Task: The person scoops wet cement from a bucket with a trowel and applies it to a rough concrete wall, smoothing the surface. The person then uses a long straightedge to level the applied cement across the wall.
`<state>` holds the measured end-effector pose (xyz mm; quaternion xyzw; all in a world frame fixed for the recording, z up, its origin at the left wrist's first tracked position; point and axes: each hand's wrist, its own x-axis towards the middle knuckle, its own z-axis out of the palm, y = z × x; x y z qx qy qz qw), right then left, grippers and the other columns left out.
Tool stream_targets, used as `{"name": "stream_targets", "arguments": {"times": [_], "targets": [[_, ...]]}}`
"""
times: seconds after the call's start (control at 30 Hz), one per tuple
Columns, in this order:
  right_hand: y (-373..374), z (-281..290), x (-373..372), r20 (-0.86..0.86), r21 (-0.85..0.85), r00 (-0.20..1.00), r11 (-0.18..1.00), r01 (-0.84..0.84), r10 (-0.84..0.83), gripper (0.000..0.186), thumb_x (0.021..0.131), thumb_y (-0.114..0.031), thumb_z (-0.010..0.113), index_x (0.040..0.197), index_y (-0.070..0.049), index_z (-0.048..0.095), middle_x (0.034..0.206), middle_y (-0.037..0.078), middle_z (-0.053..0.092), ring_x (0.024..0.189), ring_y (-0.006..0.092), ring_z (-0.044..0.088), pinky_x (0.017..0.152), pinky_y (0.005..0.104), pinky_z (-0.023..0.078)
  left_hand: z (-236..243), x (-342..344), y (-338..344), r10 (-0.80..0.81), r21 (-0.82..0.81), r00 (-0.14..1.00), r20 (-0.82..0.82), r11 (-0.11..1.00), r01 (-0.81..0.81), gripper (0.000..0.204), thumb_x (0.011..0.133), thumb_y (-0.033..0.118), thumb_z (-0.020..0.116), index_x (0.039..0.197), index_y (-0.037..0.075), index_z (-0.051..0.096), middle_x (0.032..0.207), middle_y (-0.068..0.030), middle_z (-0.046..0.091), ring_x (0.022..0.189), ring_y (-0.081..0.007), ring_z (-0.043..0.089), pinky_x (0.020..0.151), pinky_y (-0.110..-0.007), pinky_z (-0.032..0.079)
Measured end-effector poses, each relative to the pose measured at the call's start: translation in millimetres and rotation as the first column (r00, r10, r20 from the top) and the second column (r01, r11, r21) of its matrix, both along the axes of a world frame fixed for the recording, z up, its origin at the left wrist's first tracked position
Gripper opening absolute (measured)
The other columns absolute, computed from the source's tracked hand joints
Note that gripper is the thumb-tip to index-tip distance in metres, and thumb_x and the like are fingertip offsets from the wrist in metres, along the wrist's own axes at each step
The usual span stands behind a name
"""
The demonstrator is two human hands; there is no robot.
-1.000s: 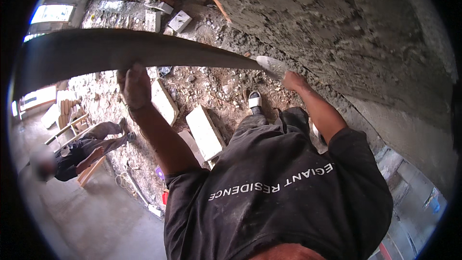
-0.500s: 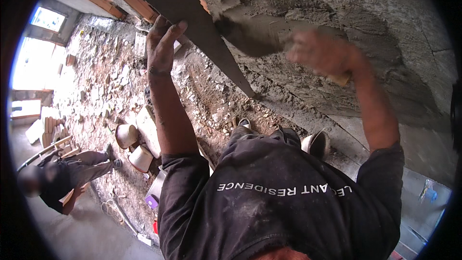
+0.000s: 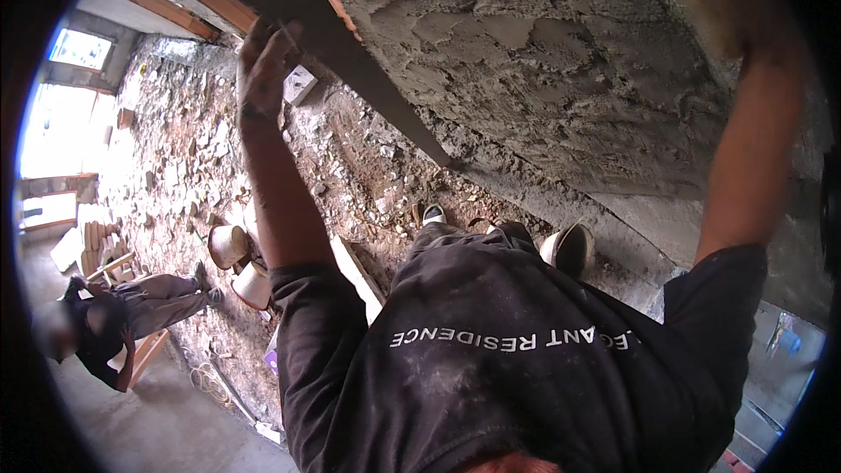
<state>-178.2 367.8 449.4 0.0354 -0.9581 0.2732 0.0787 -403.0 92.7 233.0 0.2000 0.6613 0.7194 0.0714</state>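
My left hand is raised at the upper left, its fingers closed on the edge of a long grey board. The board slants down along the edge of a wall coated with rough wet mortar. At the upper right my right hand is stretched up close to that wall, smeared by motion. It is closed round a trowel, whose yellowish handle shows faintly at the palm; the blade is hidden or blurred here.
Rubble covers the ground. Buckets stand at left, and another bucket is by my feet. A white block lies under my left hand. Another person is at the far left, near stacked boards.
My right hand has swept up and right along the wall with the trowel, leaving the middle of the mortar uncovered. My left hand and the board have shifted slightly left.
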Motion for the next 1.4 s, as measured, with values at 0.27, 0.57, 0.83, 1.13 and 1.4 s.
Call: {"name": "stream_targets", "arguments": {"times": [0.27, 0.57, 0.83, 1.13, 1.4], "targets": [[-1, -240, 73, 0.646, -0.283, 0.657, 0.921, -0.268, 0.389, 0.037, 0.075, -0.031, 0.057, 0.096, 0.000, 0.056, 0.088, 0.015, 0.059, 0.080, 0.0254, 0.059, 0.073, 0.0348, 0.047, -28, -1, -85, 0.249, 0.005, 0.968, -0.028, 0.968, -0.249, 0.035, 0.084, 0.012, 0.055, 0.117, 0.005, 0.047, 0.110, -0.0089, 0.053, 0.103, -0.0206, 0.050, 0.091, -0.038, 0.038], [105, -380, 92, 0.732, -0.601, 0.679, 0.527, 0.601, 0.061, 0.031, 0.080, -0.030, 0.058, 0.091, -0.001, 0.056, 0.072, 0.006, 0.056, 0.057, 0.0113, 0.052, 0.047, 0.0271, 0.047, -21, 26, -75, 0.160, -0.004, 0.982, -0.098, 0.987, -0.161, 0.036, 0.082, 0.012, 0.058, 0.116, 0.002, 0.049, 0.114, -0.0087, 0.052, 0.108, -0.0207, 0.047, 0.095, -0.039, 0.036], [122, -346, 309, 0.744, -0.342, 0.600, 0.602, 0.721, -0.295, 0.038, 0.074, -0.032, 0.060, 0.090, 0.001, 0.054, 0.065, 0.005, 0.052, 0.059, 0.0125, 0.051, 0.049, 0.0284, 0.041, -28, -8, -62, 0.120, -0.040, 0.987, -0.110, 0.991, -0.125, 0.036, 0.083, 0.026, 0.057, 0.109, 0.002, 0.049, 0.110, -0.0077, 0.051, 0.103, -0.0178, 0.047, 0.092, -0.034, 0.037], [-27, -507, 471, 0.868, -0.200, -0.014, -0.374, 0.906, -0.497, 0.040, 0.071, -0.024, 0.065, 0.100, -0.001, 0.051, 0.075, 0.010, 0.057, 0.059, 0.0198, 0.055, 0.057, 0.0353, 0.046, 8, 15, 1, 0.346, -0.360, 0.780, -0.521, 0.740, -0.569, 0.057, 0.088, 0.038, 0.046, 0.122, -0.007, 0.038, 0.114, -0.0203, 0.050, 0.099, -0.0279, 0.051, 0.086, -0.038, 0.043], [0, -742, 464, 0.686, -0.334, 0.160, -0.112, 0.936, -0.710, 0.043, 0.066, -0.027, 0.065, 0.099, 0.000, 0.057, 0.082, 0.015, 0.061, 0.079, 0.0288, 0.060, 0.068, 0.0374, 0.048, -10, -9, -33, 0.291, -0.330, 0.622, -0.727, 0.646, -0.689, 0.056, 0.089, 0.037, 0.046, 0.123, -0.006, 0.037, 0.114, -0.0199, 0.051, 0.099, -0.0285, 0.052, 0.086, -0.038, 0.044]]}}
